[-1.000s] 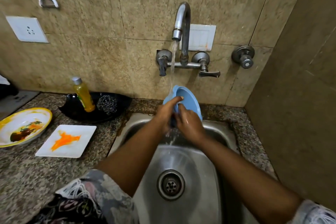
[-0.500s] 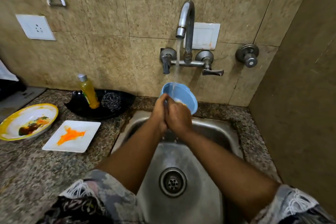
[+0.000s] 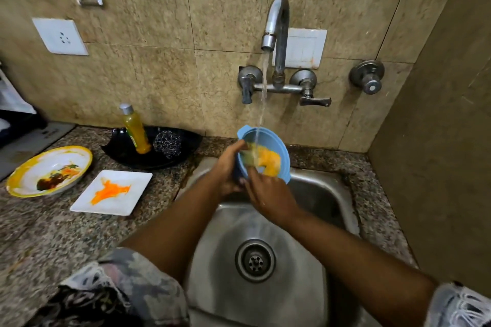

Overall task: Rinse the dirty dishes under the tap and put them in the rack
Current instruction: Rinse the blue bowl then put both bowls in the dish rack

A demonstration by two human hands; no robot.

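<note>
A blue bowl [image 3: 276, 141] with an orange smear inside is tilted toward me over the steel sink [image 3: 329, 202], under the running tap [image 3: 276, 24]. The water stream falls into it. My left hand [image 3: 225, 167] grips the bowl's left rim, thumb over the edge. My right hand [image 3: 268, 194] holds the bowl's lower edge, its fingers curled at the rim. On the counter to the left lie a white square plate [image 3: 132, 194] with an orange smear and a yellow-rimmed round plate [image 3: 34, 167] with dark and orange residue.
A black dish [image 3: 119, 148] at the back of the granite counter holds a yellow soap bottle [image 3: 135, 130] and a steel scrubber [image 3: 167, 142]. A side wall stands close on the right. No rack shows in this view.
The bowl has turned so its orange-smeared inside now faces me under the stream. My right hand has dropped from inside the bowl to its lower edge.
</note>
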